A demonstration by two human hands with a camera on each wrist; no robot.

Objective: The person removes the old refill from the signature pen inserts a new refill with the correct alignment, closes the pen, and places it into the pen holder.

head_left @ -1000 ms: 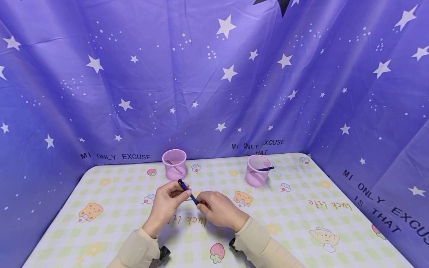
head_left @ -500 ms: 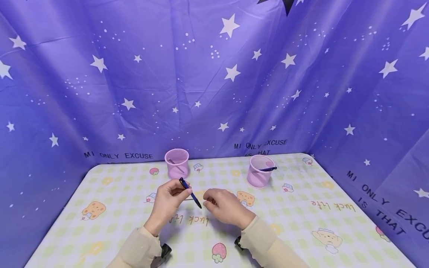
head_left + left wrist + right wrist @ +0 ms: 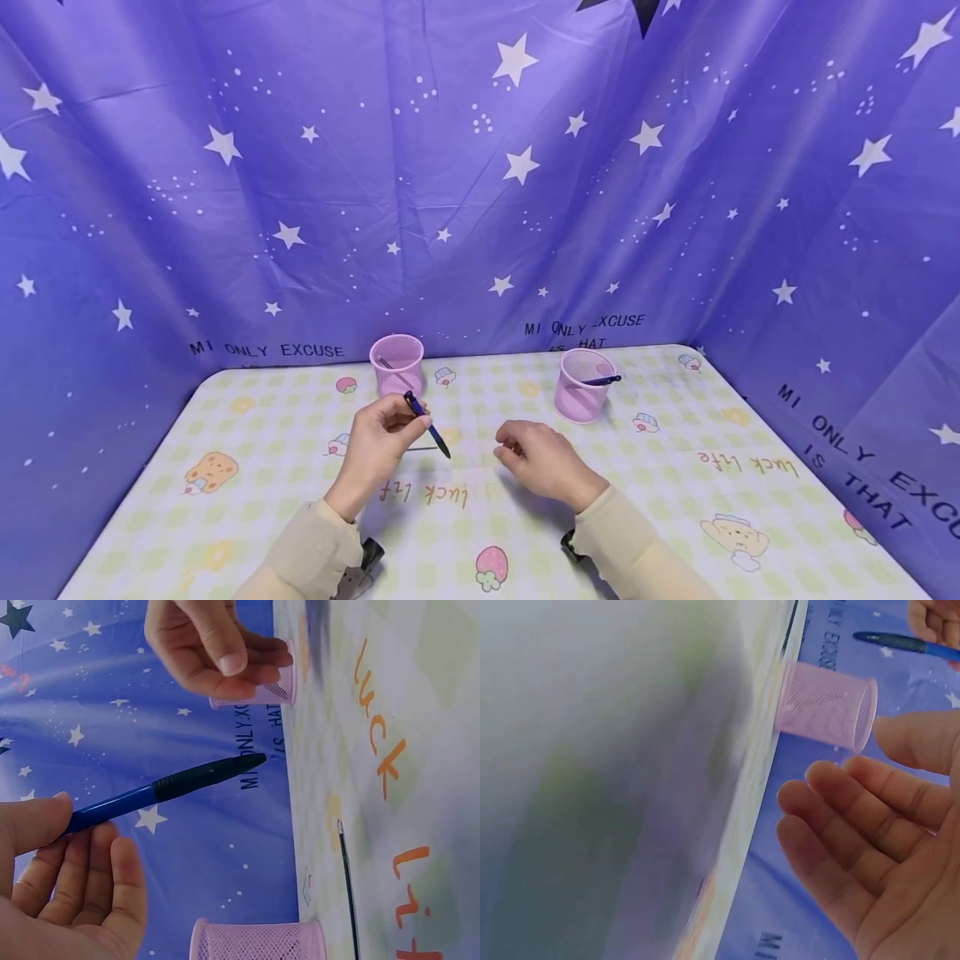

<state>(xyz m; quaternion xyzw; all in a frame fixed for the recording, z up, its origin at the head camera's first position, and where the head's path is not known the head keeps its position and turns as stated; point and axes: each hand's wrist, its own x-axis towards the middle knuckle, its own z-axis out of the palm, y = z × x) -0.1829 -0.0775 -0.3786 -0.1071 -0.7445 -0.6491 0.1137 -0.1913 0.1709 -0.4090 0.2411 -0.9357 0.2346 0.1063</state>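
Observation:
Between thumb and fingers my left hand pinches a blue pen with a black grip, its tip slanting down to the right. In the left wrist view the pen's black tip end points away from the hand, toward my other hand. My right hand is off to the right of the pen, holding nothing, its fingers loosely bent in the right wrist view. On the tablecloth, partly hidden behind the left hand in the head view, lies a thin dark pen refill with a small pale tip.
A pink mesh cup with thin rods inside stands behind the left hand. Another pink cup stands at the back right, a dark pen leaning over its rim. A purple starry curtain rises behind the checked tablecloth.
My right hand has let go of the pen's lower end and moved away to the right. The left hand still holds the pen, now with its black tip showing.

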